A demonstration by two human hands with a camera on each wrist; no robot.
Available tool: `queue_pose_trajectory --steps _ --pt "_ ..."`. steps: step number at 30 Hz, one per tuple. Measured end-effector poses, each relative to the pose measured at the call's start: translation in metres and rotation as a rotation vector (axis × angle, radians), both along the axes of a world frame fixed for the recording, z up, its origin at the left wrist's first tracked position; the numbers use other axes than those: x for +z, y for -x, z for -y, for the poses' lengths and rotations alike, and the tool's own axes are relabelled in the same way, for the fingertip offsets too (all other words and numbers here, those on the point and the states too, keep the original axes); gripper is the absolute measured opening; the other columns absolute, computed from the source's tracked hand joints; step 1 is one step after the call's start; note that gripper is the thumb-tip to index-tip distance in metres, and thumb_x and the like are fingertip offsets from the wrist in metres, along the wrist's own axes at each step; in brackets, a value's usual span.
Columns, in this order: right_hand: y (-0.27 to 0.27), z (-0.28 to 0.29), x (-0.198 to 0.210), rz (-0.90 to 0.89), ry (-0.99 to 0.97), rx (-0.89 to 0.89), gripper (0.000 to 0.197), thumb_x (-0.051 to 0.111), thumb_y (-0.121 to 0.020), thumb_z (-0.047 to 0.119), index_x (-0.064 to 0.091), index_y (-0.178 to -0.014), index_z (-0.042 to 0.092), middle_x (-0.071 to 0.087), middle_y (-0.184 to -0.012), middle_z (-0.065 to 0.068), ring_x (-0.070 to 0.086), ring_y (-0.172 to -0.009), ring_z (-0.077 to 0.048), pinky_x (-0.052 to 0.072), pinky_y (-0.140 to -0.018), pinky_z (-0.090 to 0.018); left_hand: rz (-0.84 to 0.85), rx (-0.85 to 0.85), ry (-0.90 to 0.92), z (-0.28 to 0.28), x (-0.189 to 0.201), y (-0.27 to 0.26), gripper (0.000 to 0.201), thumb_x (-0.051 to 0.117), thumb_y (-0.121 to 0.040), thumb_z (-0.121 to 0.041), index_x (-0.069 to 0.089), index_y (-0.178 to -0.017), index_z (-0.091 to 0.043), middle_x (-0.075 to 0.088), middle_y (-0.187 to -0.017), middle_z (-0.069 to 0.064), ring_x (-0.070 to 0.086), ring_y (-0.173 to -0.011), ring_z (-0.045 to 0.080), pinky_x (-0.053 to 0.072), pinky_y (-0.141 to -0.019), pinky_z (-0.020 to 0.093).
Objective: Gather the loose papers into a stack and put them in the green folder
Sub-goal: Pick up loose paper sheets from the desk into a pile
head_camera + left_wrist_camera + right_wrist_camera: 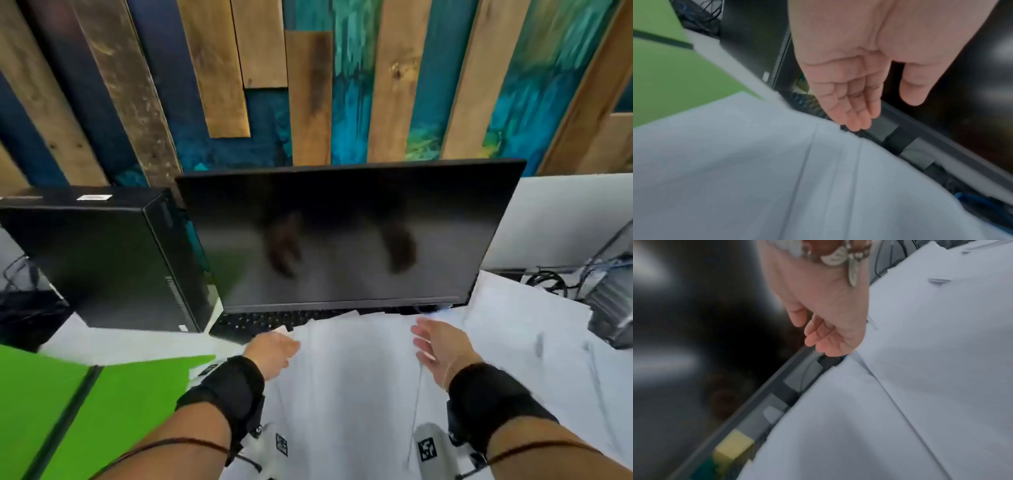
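Note:
Loose white papers lie spread over the desk in front of the monitor, overlapping one another; they also fill the lower part of the left wrist view and the right wrist view. The green folder lies open at the near left. My left hand hovers at the papers' left edge, fingers straight, holding nothing. My right hand is at the papers' right side, fingers loosely extended, also empty. All views are motion-blurred.
A black monitor stands just behind the papers, with a black keyboard partly under them. A black computer tower lies at the left. Cables and a dark device sit at the right.

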State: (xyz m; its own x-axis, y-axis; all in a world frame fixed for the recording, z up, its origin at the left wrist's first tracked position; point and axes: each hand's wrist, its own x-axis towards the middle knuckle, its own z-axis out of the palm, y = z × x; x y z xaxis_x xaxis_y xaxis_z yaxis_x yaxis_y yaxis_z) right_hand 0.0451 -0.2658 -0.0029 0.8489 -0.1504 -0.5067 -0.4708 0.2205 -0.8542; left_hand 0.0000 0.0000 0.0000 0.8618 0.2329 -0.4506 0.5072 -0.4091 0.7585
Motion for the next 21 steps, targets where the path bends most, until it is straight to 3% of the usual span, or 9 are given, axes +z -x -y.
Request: queue_pose_trajectory --steps 2,4,7,9,10,14,16,21 --pt "0.008 -0.003 -0.026 -0.08 0.025 0.02 0.019 0.048 -0.096 0.015 0.06 -0.11 0.011 0.062 -0.092 -0.004 0.056 -0.093 -0.023 0.044 -0.08 -0.033 -0.139 -0.095 -0.239 -0.003 -0.027 0.008 0.028 0.049 -0.092 -0.03 0.049 -0.066 -0.019 0.057 -0.087 0.004 0.056 -0.089 0.024 0.047 -0.08 0.031" --pt "0.022 -0.005 -0.052 -0.14 -0.007 0.089 0.017 0.052 -0.094 0.016 0.061 -0.107 0.009 0.063 -0.092 -0.006 0.059 -0.085 -0.022 0.047 -0.071 -0.031 -0.255 -0.098 -0.357 -0.004 -0.049 0.024 0.031 0.046 -0.092 -0.031 0.051 -0.069 -0.011 0.061 -0.092 0.01 0.059 -0.099 0.028 0.038 -0.072 0.026" --pt "0.037 -0.009 -0.077 -0.186 -0.078 0.135 0.015 0.059 -0.09 0.016 0.064 -0.102 0.008 0.065 -0.095 -0.009 0.062 -0.084 -0.023 0.048 -0.065 -0.03 -0.305 -0.022 -0.388 -0.002 -0.066 0.04 0.032 0.041 -0.096 -0.029 0.061 -0.096 -0.003 0.058 -0.127 0.016 0.052 -0.12 0.027 0.04 -0.088 0.024" --pt "0.046 -0.013 -0.087 -0.199 -0.101 0.163 0.014 0.06 -0.09 0.015 0.064 -0.102 0.009 0.066 -0.098 -0.008 0.062 -0.087 -0.022 0.048 -0.067 -0.029 -0.306 0.024 -0.421 0.0 -0.069 0.047 0.042 0.039 -0.097 -0.031 0.051 -0.123 0.0 0.049 -0.138 0.015 0.047 -0.127 0.027 0.037 -0.097 0.025" --pt "0.049 -0.015 -0.093 -0.203 -0.107 0.17 0.014 0.058 -0.091 0.015 0.063 -0.103 0.009 0.065 -0.1 -0.007 0.062 -0.09 -0.02 0.048 -0.068 -0.028 -0.314 0.024 -0.433 0.0 -0.075 0.047 0.045 0.038 -0.097 -0.031 0.046 -0.129 0.0 0.047 -0.139 0.014 0.046 -0.128 0.027 0.037 -0.099 0.026" --pt "0.062 -0.022 -0.106 -0.19 -0.08 0.156 0.014 0.055 -0.093 0.013 0.062 -0.104 0.008 0.063 -0.096 -0.005 0.059 -0.088 -0.015 0.045 -0.07 -0.023 -0.271 -0.031 -0.395 0.01 -0.083 0.051 0.042 0.034 -0.099 -0.027 0.049 -0.13 -0.003 0.047 -0.14 0.012 0.045 -0.128 0.025 0.033 -0.101 0.024" --pt "0.065 -0.023 -0.108 -0.169 -0.064 0.138 0.013 0.052 -0.094 0.011 0.063 -0.101 0.009 0.064 -0.094 -0.004 0.059 -0.087 -0.015 0.046 -0.071 -0.022 -0.264 -0.056 -0.353 0.018 -0.083 0.052 0.044 0.034 -0.099 -0.026 0.043 -0.136 -0.003 0.041 -0.145 0.01 0.04 -0.133 0.024 0.029 -0.105 0.024" --pt "0.067 -0.025 -0.108 -0.14 -0.001 0.149 0.013 0.051 -0.093 0.004 0.061 -0.098 0.011 0.061 -0.086 -0.004 0.056 -0.079 -0.013 0.046 -0.07 -0.021 -0.243 0.053 -0.235 0.026 -0.088 0.05 0.046 0.048 -0.093 -0.027 0.046 -0.131 -0.001 0.05 -0.136 0.012 0.05 -0.122 0.028 0.039 -0.096 0.027"
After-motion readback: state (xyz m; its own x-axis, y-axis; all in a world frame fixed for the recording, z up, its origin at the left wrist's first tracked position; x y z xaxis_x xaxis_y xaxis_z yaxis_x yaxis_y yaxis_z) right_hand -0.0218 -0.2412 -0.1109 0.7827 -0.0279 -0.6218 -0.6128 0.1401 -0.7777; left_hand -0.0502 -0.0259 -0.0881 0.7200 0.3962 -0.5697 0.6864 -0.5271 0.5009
